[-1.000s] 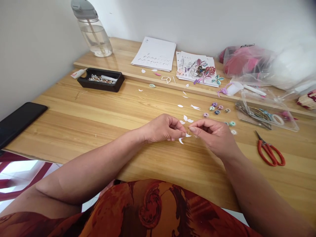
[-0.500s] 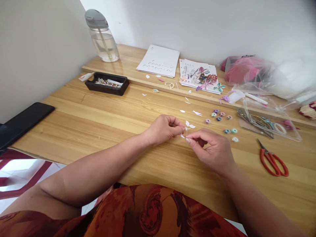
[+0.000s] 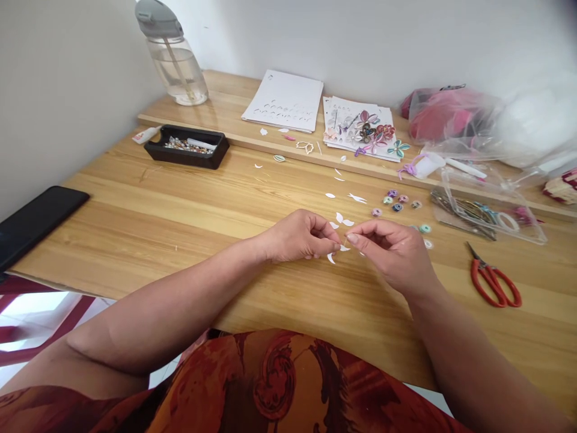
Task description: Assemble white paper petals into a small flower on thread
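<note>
Close together over the wooden table, my left hand and my right hand are both closed in a pinch. A thin golden strand runs between their fingertips; whether it is wire or thread I cannot tell. By the left fingertips shows a small white leaf-shaped piece, perhaps on the strand. A curved white piece is just below those fingers. Other white leaf-shaped cutouts lie just beyond the hands. What sits inside each pinch is largely hidden.
Several small bobbins lie beyond my right hand. Red-handled scissors rest at the right, near a clear plastic box. A black bead tray, a phone and a water bottle are leftward. Flower ornaments lie on stacked cards.
My right hand has moved up, from just below the left fingertips to level with them. The strand between them is now shorter. The view has shifted slightly.
</note>
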`<action>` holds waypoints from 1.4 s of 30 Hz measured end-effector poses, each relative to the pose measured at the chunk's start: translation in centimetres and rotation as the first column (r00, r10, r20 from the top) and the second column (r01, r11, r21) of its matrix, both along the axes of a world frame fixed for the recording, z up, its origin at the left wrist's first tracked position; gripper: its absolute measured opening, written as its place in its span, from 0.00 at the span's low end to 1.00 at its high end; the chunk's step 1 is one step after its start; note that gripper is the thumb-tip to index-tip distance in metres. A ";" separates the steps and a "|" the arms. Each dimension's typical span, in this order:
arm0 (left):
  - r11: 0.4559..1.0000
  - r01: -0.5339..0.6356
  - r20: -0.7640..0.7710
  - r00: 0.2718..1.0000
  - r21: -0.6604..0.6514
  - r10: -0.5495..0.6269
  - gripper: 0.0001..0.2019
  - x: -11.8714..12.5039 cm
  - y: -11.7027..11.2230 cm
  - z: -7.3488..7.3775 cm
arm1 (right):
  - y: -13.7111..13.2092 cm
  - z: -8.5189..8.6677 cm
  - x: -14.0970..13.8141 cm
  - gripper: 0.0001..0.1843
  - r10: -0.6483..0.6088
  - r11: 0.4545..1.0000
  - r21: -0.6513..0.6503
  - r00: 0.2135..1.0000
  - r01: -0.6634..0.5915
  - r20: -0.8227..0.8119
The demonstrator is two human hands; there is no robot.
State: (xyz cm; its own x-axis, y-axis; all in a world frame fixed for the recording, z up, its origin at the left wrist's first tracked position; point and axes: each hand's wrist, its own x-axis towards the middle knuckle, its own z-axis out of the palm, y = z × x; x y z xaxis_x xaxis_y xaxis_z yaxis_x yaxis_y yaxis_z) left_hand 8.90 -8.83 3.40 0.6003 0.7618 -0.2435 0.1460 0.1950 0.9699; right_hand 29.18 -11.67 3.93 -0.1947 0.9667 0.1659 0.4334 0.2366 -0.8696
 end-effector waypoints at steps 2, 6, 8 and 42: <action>0.999 -0.010 0.041 0.999 -0.030 0.011 0.06 0.0 0.0 0.2 | 0.3 -0.2 0.1 0.08 0.003 0.996 -0.091 0.996 -0.011 -0.088; 0.993 -0.078 0.106 0.991 -0.089 0.087 0.08 0.3 0.1 0.1 | 0.5 -0.4 0.1 0.11 0.008 0.983 -0.179 0.993 -0.029 -0.114; 0.983 -0.137 0.125 0.980 -0.122 0.153 0.09 0.4 0.2 -0.1 | 0.4 -0.5 0.0 0.11 0.027 0.981 -0.186 0.993 -0.048 -0.112; 1.000 0.013 0.013 1.000 -0.021 -0.012 0.05 -0.1 0.2 0.0 | 0.1 0.1 0.1 0.08 0.059 0.998 -0.034 0.998 -0.058 0.024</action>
